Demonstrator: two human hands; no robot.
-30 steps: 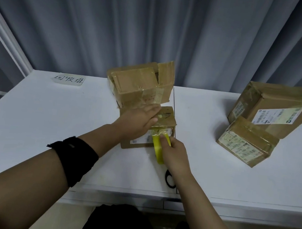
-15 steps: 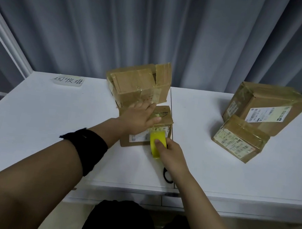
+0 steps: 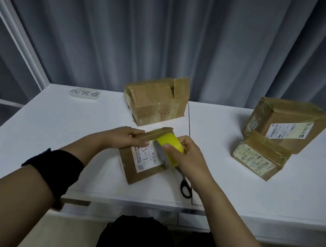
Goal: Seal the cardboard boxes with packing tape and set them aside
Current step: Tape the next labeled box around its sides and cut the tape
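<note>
A small cardboard box (image 3: 142, 165) with a white shipping label lies tilted near the table's front middle. My left hand (image 3: 123, 139) grips its upper left edge, fingers curled over the top. My right hand (image 3: 186, 156) holds a yellow roll of packing tape (image 3: 170, 144) against the box's right end. Behind them stands a larger cardboard box (image 3: 156, 101) with one flap sticking up.
Black-handled scissors (image 3: 185, 187) lie on the white table (image 3: 53, 129) under my right wrist. Two taped boxes are stacked at the right: a big one (image 3: 288, 123) and a smaller one (image 3: 259, 156) leaning against it. A handwritten paper label (image 3: 84, 93) sits at the back left. Grey curtains hang behind.
The small box has been turned and tipped so its labelled face shows. My left hand went from pressing its top to gripping its edge. The tape roll rose to the box's right end.
</note>
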